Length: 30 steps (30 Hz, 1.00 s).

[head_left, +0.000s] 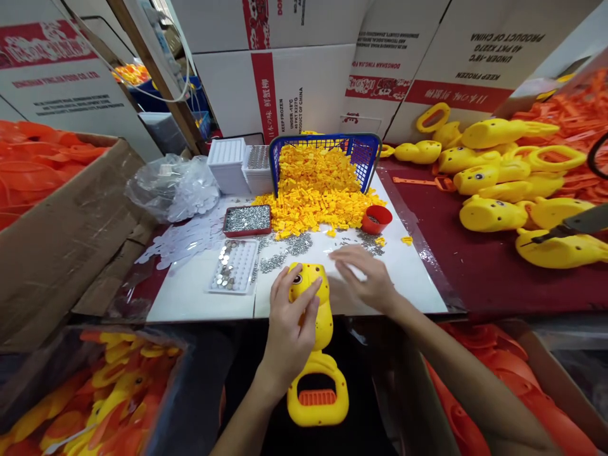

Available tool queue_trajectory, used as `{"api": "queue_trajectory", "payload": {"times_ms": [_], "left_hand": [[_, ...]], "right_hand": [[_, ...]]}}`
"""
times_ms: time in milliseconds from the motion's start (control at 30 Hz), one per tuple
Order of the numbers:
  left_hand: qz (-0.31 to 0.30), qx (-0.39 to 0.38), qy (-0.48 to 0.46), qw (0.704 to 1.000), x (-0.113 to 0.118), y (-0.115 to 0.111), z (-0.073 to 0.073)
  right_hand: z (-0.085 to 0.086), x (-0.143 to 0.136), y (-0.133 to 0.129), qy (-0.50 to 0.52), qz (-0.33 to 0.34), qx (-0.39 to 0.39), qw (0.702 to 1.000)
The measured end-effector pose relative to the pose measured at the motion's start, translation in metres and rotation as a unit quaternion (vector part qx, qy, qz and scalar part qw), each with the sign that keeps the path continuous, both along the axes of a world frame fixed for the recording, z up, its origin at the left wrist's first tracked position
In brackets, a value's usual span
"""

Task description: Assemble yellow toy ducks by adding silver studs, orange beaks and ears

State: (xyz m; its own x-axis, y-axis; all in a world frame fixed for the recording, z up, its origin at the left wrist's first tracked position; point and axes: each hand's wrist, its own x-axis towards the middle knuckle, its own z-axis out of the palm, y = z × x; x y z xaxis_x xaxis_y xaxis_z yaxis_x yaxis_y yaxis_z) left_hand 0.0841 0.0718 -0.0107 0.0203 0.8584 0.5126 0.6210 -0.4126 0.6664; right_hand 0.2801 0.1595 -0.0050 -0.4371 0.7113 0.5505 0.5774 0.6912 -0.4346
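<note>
A yellow toy duck's head and body (324,324), with a looped handle (317,419) holding an orange ribbed insert, stands at the table's front edge. My left hand (291,323) grips its head, fingers over the eye side; small holes show in the shell. To its right, my right hand (368,278) hovers over the white table top (408,288), fingers stretched and slightly apart. Nothing is visible in them, though something tiny could be hidden. Loose screws (297,244) lie scattered just beyond the toy, and small yellow plastic parts (308,206) are heaped behind them.
A blue basket (373,164) spills the yellow parts. Near it are a red cup (377,219), a screw-filled tray (247,220) and a white tray of round metal pieces (234,266). Yellow toys (494,215) and a power screwdriver (582,221) are at right. Boxes (71,234) flank me.
</note>
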Motion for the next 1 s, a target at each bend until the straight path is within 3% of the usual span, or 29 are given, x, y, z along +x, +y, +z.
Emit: {"api": "queue_trajectory", "payload": {"times_ms": [100, 233, 433, 567, 733, 833, 1000], "left_hand": [[0.023, 0.037, 0.035, 0.998, 0.005, -0.002, 0.001], [0.042, 0.060, 0.060, 0.996, 0.007, -0.002, 0.005], [0.075, 0.060, 0.025, 0.995, 0.007, 0.003, 0.011], [0.094, 0.055, -0.005, 0.994, 0.009, 0.005, 0.010], [0.097, 0.071, -0.030, 0.992, 0.012, 0.005, 0.008], [0.103, 0.074, -0.030, 0.991, 0.012, 0.005, 0.008], [0.094, 0.062, -0.043, 0.993, 0.012, 0.006, 0.008]], "right_hand": [[0.000, 0.008, 0.030, -0.044, -0.095, -0.023, 0.994], [-0.006, 0.007, 0.050, -0.109, -0.086, -0.065, 0.988], [-0.005, -0.001, 0.051, -0.125, -0.090, -0.099, 0.983], [0.013, -0.009, 0.034, -0.080, -0.063, -0.119, 0.988], [0.037, -0.027, -0.014, 0.081, 0.076, -0.213, 0.971], [0.040, -0.033, -0.029, 0.110, 0.074, -0.233, 0.963], [0.038, -0.029, -0.031, 0.115, 0.062, -0.244, 0.961]]}}
